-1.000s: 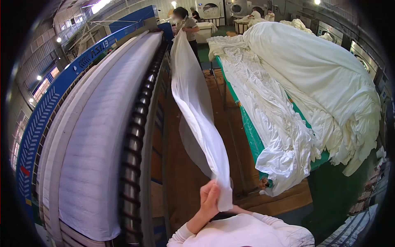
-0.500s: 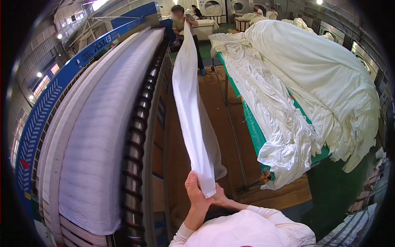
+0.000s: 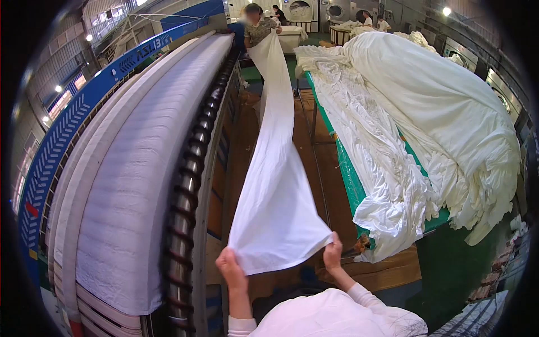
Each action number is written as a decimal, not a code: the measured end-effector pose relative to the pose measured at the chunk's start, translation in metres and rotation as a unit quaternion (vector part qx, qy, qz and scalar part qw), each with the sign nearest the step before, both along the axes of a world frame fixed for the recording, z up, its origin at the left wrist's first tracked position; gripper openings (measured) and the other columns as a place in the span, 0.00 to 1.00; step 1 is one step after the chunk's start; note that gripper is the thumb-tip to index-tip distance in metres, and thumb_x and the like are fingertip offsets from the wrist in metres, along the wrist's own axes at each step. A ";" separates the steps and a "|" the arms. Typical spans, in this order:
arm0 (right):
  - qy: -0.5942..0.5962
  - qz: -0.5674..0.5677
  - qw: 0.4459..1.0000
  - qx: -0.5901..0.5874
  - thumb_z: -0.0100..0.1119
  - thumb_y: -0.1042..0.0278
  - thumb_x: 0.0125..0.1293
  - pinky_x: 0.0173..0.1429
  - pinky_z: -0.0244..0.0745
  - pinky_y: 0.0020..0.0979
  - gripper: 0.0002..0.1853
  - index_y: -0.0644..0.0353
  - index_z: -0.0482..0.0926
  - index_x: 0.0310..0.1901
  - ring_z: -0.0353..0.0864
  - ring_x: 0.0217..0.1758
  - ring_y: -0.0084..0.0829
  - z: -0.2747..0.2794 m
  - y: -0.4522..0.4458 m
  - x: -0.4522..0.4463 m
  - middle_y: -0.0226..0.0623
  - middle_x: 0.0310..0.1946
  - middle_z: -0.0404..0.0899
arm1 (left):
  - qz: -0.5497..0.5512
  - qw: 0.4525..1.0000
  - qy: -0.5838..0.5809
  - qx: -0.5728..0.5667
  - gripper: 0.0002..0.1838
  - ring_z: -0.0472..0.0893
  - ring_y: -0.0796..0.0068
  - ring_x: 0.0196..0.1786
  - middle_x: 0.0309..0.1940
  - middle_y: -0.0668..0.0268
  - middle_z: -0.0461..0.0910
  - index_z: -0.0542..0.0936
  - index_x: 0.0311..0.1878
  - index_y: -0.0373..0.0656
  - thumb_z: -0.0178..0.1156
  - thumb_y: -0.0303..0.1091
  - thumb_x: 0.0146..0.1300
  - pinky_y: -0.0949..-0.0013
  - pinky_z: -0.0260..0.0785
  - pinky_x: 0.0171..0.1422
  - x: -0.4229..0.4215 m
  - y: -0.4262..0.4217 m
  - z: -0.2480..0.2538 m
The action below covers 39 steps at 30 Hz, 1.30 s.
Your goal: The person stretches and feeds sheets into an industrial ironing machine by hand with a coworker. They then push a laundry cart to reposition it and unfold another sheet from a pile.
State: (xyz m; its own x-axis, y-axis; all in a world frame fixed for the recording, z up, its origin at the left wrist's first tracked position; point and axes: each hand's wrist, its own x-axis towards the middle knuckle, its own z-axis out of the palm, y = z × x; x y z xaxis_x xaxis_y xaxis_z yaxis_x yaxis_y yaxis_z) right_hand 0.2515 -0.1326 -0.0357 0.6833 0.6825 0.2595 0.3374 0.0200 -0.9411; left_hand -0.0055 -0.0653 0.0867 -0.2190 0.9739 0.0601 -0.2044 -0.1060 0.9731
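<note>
A long white sheet [image 3: 275, 213] stretches through the air between me and a co-worker [image 3: 259, 28] at the far end. My left hand [image 3: 231, 266] is closed on its near left corner, and my right hand [image 3: 333, 250] pinches the near right corner. Between my hands the near edge sags a little. Toward the middle the cloth narrows and twists, then widens at the co-worker's raised hands. To the left of the sheet runs an ironing machine [image 3: 193, 157] with a spiral-wrapped metal roller, and another white cloth [image 3: 123, 185] lies flat on its bed.
On the right, a green-covered table [image 3: 349, 185] bears a large heap of white linen [image 3: 432, 106], some hanging over its edge. Brown boards [image 3: 303, 140] cover the floor between machine and table. Farther back are washing machines [image 3: 297, 10] and other people.
My hands have moved apart, left hand leftward and right hand rightward. The sheet's near end has spread from a narrow folded strip into a wide panel. The co-worker's end has widened too.
</note>
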 end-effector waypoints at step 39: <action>-0.256 0.625 0.727 -0.125 0.56 0.66 0.53 0.32 0.69 0.49 0.13 0.55 0.66 0.39 0.77 0.29 0.53 0.051 0.047 -0.137 0.46 0.22 0.75 | 0.277 0.650 0.705 0.064 0.11 0.74 0.50 0.24 0.21 0.52 0.74 0.74 0.29 0.41 0.51 0.36 0.67 0.52 0.61 0.27 -0.242 0.018 0.102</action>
State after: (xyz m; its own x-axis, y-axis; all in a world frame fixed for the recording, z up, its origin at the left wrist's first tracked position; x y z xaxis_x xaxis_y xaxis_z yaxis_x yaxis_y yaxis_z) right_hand 0.1145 -0.0859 0.0152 -0.6530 0.7570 0.0236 0.5100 0.4625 -0.7252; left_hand -0.2472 -0.0471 0.1885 -0.1731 0.7370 0.6534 0.9848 0.1186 0.1271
